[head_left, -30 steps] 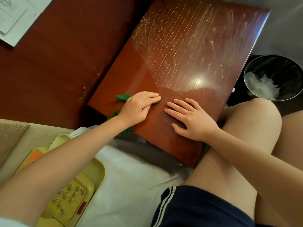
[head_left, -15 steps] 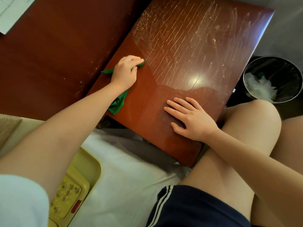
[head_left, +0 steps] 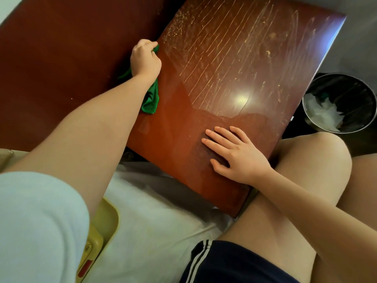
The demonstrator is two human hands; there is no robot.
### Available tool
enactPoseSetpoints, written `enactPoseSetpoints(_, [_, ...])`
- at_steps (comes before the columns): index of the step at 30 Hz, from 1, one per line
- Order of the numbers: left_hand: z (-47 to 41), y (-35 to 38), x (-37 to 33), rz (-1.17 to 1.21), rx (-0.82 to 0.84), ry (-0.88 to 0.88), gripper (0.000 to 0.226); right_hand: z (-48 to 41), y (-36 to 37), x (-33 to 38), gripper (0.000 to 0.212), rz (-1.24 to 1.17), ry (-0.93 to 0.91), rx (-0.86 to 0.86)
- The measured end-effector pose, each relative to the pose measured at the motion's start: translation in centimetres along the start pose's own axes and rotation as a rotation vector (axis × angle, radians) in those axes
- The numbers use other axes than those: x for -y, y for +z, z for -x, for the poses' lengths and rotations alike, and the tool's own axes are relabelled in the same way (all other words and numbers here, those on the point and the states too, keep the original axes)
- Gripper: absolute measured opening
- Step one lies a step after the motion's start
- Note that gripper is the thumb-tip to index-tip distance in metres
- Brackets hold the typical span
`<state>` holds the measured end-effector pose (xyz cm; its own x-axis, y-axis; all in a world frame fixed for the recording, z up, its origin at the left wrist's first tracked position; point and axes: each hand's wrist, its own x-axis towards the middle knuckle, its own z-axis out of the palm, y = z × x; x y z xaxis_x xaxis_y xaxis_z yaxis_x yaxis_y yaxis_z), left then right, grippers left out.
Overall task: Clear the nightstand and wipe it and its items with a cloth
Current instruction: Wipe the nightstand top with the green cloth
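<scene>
The nightstand top (head_left: 234, 64) is glossy red-brown wood, bare, with dusty streaks and crumbs across its far half. My left hand (head_left: 145, 58) grips a green cloth (head_left: 151, 99) at the top's left edge, fingers curled over it; part of the cloth trails down beside my wrist. My right hand (head_left: 234, 153) lies flat, fingers spread, on the near part of the top.
A dark wooden headboard panel (head_left: 61, 58) stands left of the nightstand. A black waste bin (head_left: 340, 103) with white paper sits on the right. A yellow tray holding a yellow telephone (head_left: 91, 248) lies on the white bed sheet (head_left: 155, 221) near my left arm.
My left hand has slid the cloth away from me along the nightstand's left edge, from the near part toward the dusty far half. My right hand has stayed flat in place.
</scene>
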<state>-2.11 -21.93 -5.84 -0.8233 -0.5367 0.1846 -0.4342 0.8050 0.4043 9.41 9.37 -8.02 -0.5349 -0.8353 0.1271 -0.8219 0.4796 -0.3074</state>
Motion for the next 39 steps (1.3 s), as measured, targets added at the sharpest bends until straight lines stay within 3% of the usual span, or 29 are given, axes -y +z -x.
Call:
enactPoseSetpoints(14, [-0.4, -0.2, 0.4, -0.037, 0.069, 0.173, 0.039, 0.1, 0.1, 0.0, 0.052, -0.008, 0.003, -0.01])
enactPoseSetpoints(28, [4.8, -0.8, 0.8, 0.013, 0.155, 0.468, 0.039, 0.0, 0.1, 0.0, 0.052, -0.019, 0.007, -0.01])
enactPoseSetpoints(39, [12.8, -2.0, 0.8, 0.126, 0.319, 0.831, 0.036, 0.0, 0.0, 0.1, 0.053, -0.005, 0.019, 0.018])
